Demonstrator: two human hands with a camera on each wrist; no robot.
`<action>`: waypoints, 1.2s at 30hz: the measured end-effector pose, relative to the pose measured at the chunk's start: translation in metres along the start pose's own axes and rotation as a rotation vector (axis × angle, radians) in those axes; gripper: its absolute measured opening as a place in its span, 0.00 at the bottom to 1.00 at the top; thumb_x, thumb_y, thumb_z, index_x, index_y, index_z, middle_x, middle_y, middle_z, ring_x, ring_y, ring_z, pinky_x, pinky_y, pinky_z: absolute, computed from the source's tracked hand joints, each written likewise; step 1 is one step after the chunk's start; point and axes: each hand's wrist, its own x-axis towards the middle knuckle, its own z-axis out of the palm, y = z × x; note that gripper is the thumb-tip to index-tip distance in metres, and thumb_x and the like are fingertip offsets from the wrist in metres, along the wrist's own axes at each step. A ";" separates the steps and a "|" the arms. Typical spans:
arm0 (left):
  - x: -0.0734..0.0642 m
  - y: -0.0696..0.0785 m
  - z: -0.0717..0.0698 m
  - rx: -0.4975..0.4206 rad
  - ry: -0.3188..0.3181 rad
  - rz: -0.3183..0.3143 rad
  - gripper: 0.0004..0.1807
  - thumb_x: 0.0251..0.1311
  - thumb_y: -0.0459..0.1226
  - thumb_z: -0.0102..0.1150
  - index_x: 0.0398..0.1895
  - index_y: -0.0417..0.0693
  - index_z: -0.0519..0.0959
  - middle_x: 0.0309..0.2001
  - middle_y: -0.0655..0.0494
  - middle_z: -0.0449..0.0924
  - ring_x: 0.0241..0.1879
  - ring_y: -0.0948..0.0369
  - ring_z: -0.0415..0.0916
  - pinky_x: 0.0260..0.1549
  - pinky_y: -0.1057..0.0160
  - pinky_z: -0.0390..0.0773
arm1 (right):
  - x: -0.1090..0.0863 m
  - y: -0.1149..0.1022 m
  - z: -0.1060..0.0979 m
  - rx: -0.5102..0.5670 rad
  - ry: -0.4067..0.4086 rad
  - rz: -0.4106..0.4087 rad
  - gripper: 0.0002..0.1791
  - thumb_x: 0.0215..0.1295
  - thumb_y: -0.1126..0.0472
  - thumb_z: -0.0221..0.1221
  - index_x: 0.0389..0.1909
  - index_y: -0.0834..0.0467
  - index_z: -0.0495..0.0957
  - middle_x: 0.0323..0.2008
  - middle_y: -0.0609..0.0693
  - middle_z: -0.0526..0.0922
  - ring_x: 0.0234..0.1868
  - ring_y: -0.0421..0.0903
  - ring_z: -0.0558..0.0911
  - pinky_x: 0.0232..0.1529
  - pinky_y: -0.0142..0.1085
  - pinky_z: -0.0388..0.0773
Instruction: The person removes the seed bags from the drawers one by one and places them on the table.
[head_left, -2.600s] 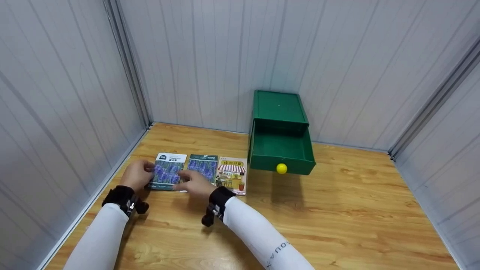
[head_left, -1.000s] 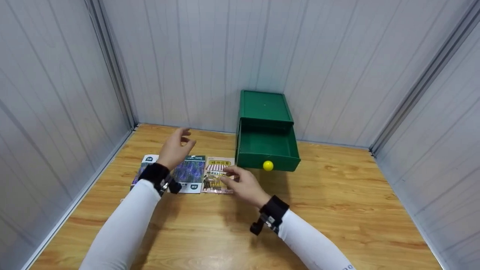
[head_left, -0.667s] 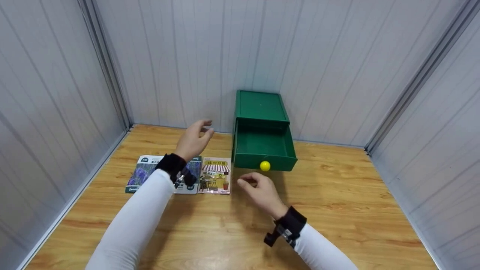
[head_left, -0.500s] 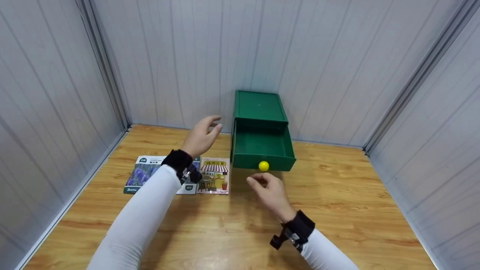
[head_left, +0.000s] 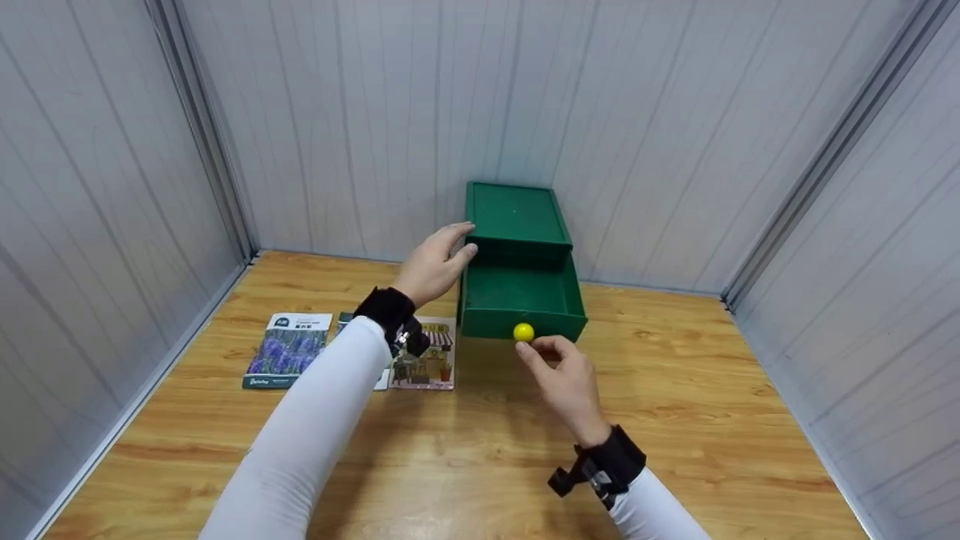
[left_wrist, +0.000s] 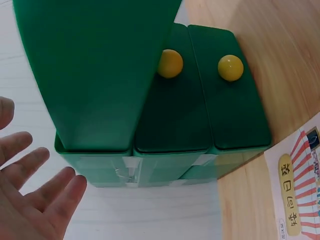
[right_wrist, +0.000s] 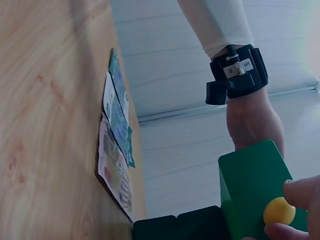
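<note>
A green drawer cabinet (head_left: 517,214) stands against the back wall, its top drawer (head_left: 517,289) pulled out and bare inside. My right hand (head_left: 570,382) is at the yellow knob (head_left: 523,332) on that drawer's front; in the right wrist view thumb and finger pinch the ball from two sides. My left hand (head_left: 435,266) reaches to the cabinet's upper left edge, fingers extended and holding nothing. In the left wrist view those fingers (left_wrist: 45,192) are spread beside the cabinet's side. Below the pulled-out drawer, two shut drawers with yellow knobs (left_wrist: 230,68) show.
Three flat picture packets lie in a row left of the cabinet: a lavender one (head_left: 289,352), a second mostly behind my left forearm, and a shop-front one (head_left: 439,360). Wood-grain tabletop (head_left: 675,420) spreads around; pale panel walls (head_left: 375,112) close the back and sides.
Both hands have left the packets. My left hand has moved right and up to the cabinet; my right hand has moved right to the drawer's knob. The drawer stays out.
</note>
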 end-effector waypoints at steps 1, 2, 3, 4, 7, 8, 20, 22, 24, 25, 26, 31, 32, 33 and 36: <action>0.001 0.000 0.001 0.007 -0.003 -0.007 0.31 0.91 0.50 0.46 0.87 0.45 0.66 0.86 0.47 0.63 0.84 0.50 0.61 0.83 0.48 0.61 | 0.001 -0.001 0.000 0.004 0.012 0.003 0.15 0.78 0.49 0.71 0.50 0.57 0.87 0.46 0.50 0.89 0.48 0.50 0.83 0.52 0.43 0.83; 0.002 -0.001 0.001 0.012 -0.004 -0.011 0.31 0.91 0.50 0.46 0.87 0.45 0.65 0.86 0.47 0.63 0.85 0.50 0.60 0.83 0.48 0.60 | 0.001 -0.002 0.000 0.005 0.022 0.004 0.15 0.78 0.49 0.71 0.50 0.57 0.87 0.46 0.50 0.89 0.49 0.50 0.83 0.52 0.43 0.83; 0.003 -0.002 0.002 0.011 -0.006 -0.016 0.31 0.91 0.49 0.45 0.87 0.45 0.65 0.86 0.47 0.62 0.85 0.50 0.60 0.84 0.48 0.60 | 0.002 -0.003 0.000 0.007 0.032 0.002 0.15 0.78 0.48 0.72 0.49 0.57 0.87 0.47 0.51 0.89 0.49 0.50 0.83 0.53 0.43 0.83; 0.004 -0.002 0.003 0.005 -0.007 -0.022 0.31 0.91 0.49 0.45 0.87 0.45 0.65 0.87 0.48 0.61 0.85 0.50 0.60 0.84 0.48 0.59 | 0.002 -0.003 0.000 0.007 0.040 0.002 0.16 0.77 0.48 0.72 0.49 0.57 0.86 0.47 0.51 0.88 0.49 0.50 0.84 0.53 0.44 0.83; 0.004 -0.004 0.005 -0.018 -0.017 -0.043 0.31 0.91 0.49 0.44 0.87 0.45 0.64 0.88 0.51 0.58 0.86 0.51 0.58 0.84 0.48 0.59 | 0.003 -0.004 0.002 0.019 0.048 -0.001 0.17 0.76 0.48 0.73 0.51 0.57 0.86 0.48 0.51 0.88 0.49 0.50 0.84 0.53 0.43 0.84; 0.003 -0.005 0.006 -0.026 -0.022 -0.049 0.31 0.91 0.49 0.44 0.88 0.45 0.63 0.89 0.52 0.57 0.86 0.51 0.58 0.84 0.48 0.58 | 0.003 -0.004 0.002 0.020 0.044 -0.001 0.17 0.76 0.48 0.73 0.51 0.57 0.85 0.48 0.52 0.88 0.49 0.50 0.84 0.53 0.42 0.84; 0.004 -0.005 0.002 -0.016 -0.043 -0.023 0.32 0.92 0.52 0.36 0.88 0.47 0.64 0.88 0.53 0.59 0.87 0.53 0.55 0.85 0.49 0.55 | 0.006 -0.003 0.004 -0.007 0.069 -0.052 0.18 0.74 0.54 0.75 0.56 0.59 0.84 0.49 0.52 0.89 0.47 0.48 0.86 0.51 0.39 0.86; 0.004 -0.006 0.002 -0.012 -0.042 -0.020 0.32 0.93 0.51 0.36 0.88 0.47 0.65 0.88 0.53 0.59 0.87 0.53 0.55 0.85 0.49 0.55 | 0.007 -0.002 0.005 -0.011 0.072 -0.062 0.18 0.74 0.54 0.75 0.55 0.59 0.84 0.48 0.52 0.89 0.47 0.48 0.86 0.50 0.37 0.86; 0.004 -0.007 0.001 -0.015 -0.041 -0.018 0.31 0.93 0.51 0.36 0.87 0.47 0.65 0.88 0.53 0.59 0.87 0.53 0.55 0.85 0.50 0.55 | 0.007 -0.002 0.005 -0.011 0.074 -0.069 0.18 0.74 0.54 0.75 0.55 0.59 0.84 0.48 0.52 0.89 0.47 0.48 0.86 0.49 0.36 0.86; 0.003 -0.007 0.001 -0.015 -0.039 -0.017 0.31 0.93 0.51 0.36 0.87 0.47 0.65 0.88 0.53 0.59 0.87 0.53 0.55 0.85 0.50 0.55 | 0.007 -0.003 0.004 -0.007 0.074 -0.069 0.18 0.74 0.54 0.76 0.55 0.59 0.84 0.48 0.52 0.89 0.46 0.48 0.86 0.49 0.36 0.86; 0.003 -0.007 0.001 -0.016 -0.039 -0.015 0.31 0.93 0.51 0.36 0.87 0.47 0.65 0.88 0.53 0.60 0.87 0.53 0.55 0.85 0.50 0.55 | 0.007 -0.003 0.004 -0.004 0.075 -0.069 0.17 0.74 0.55 0.76 0.55 0.59 0.84 0.47 0.51 0.89 0.46 0.48 0.86 0.48 0.36 0.86; 0.002 -0.007 0.001 -0.023 -0.046 -0.008 0.31 0.93 0.52 0.36 0.87 0.47 0.66 0.88 0.53 0.60 0.87 0.53 0.56 0.85 0.49 0.55 | 0.009 -0.005 0.004 0.019 0.077 -0.055 0.17 0.73 0.55 0.76 0.54 0.59 0.85 0.47 0.52 0.89 0.46 0.49 0.86 0.47 0.35 0.86; 0.003 -0.006 0.001 -0.023 -0.050 -0.008 0.31 0.93 0.52 0.36 0.87 0.48 0.66 0.88 0.53 0.60 0.87 0.53 0.56 0.85 0.49 0.55 | 0.010 -0.005 0.004 0.022 0.078 -0.053 0.17 0.73 0.55 0.76 0.54 0.59 0.85 0.47 0.52 0.89 0.46 0.49 0.86 0.47 0.35 0.86; 0.003 -0.006 0.001 -0.021 -0.051 -0.009 0.32 0.92 0.52 0.36 0.87 0.48 0.66 0.88 0.54 0.60 0.87 0.53 0.56 0.85 0.48 0.55 | 0.011 -0.005 0.004 0.025 0.078 -0.051 0.17 0.73 0.55 0.76 0.54 0.59 0.85 0.48 0.52 0.89 0.47 0.49 0.86 0.47 0.35 0.86; 0.004 -0.005 0.000 -0.021 -0.053 -0.012 0.32 0.92 0.53 0.36 0.87 0.49 0.66 0.88 0.54 0.61 0.86 0.53 0.56 0.85 0.49 0.55 | 0.017 -0.005 0.004 0.038 0.081 -0.049 0.17 0.73 0.55 0.76 0.54 0.59 0.85 0.48 0.53 0.89 0.47 0.50 0.86 0.48 0.35 0.86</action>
